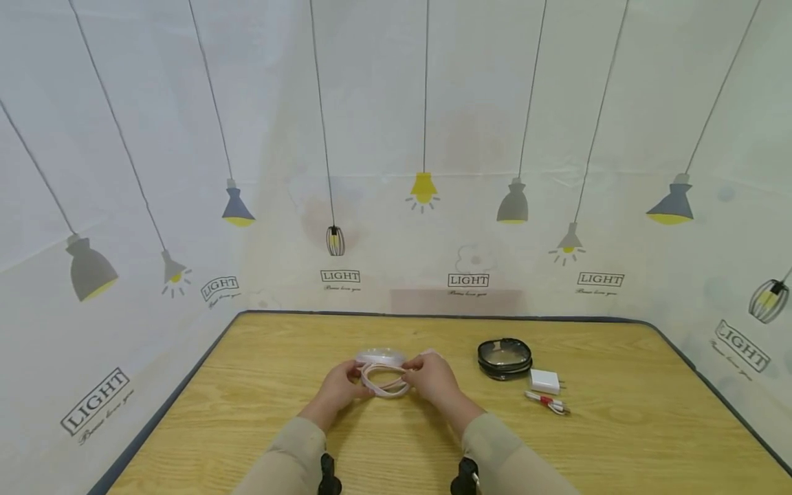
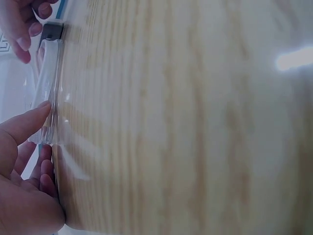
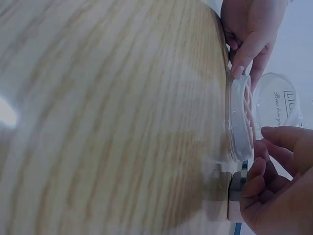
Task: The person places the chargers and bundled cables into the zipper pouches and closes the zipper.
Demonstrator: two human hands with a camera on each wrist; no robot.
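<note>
A round clear plastic case [image 3: 239, 117] sits on the table with its transparent lid [image 1: 380, 356] raised at the back. Inside lies a coiled pale pink cable [image 1: 385, 368]. My left hand [image 1: 340, 387] grips the case's left side, its thumb on the rim, as the left wrist view also shows the case wall [image 2: 49, 93]. At the right side, my right hand [image 1: 436, 378] has its thumb and forefinger together at the coil and seems to pinch the cable; the exact contact is partly hidden.
To the right on the wooden table [image 1: 619, 426] stand a black-edged clear pouch [image 1: 504, 359], a white plug adapter [image 1: 544, 381] and a short white cable with a red band [image 1: 548, 402]. A printed cloth wall [image 1: 383, 137] surrounds the table's back and sides.
</note>
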